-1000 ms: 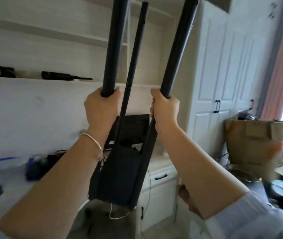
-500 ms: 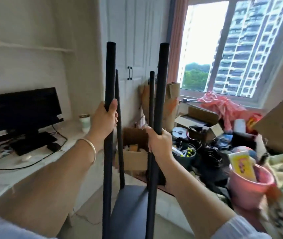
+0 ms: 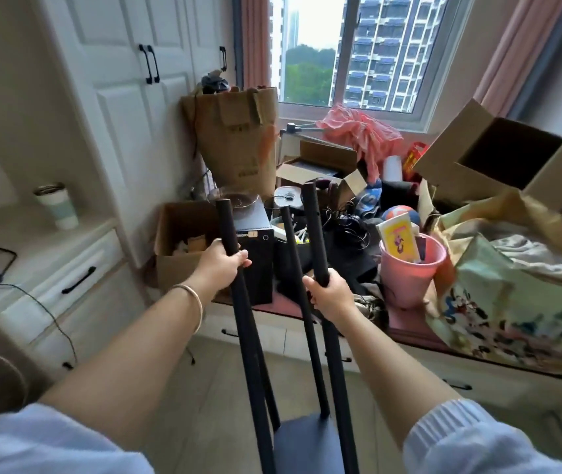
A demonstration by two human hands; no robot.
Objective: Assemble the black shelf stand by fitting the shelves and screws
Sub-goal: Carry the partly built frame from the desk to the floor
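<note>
Stand lowered from overhead to the floor: the left hand (image 3: 221, 265), curled round the left black pole (image 3: 238, 302), and the right hand (image 3: 329, 293), gripping the right pole (image 3: 313, 234), now hold the frame upright, where a second ago it was raised toward the wall shelving. A third, thinner pole (image 3: 290, 241) stands between them, and a dark shelf (image 3: 307, 443) sits at the base, near floor level. Judged from this, the frame is being positioned for fitting further shelves.

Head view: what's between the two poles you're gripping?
In the head view, a thinner rear pole rises between the left hand and right hand; the shelf spans below.
</note>
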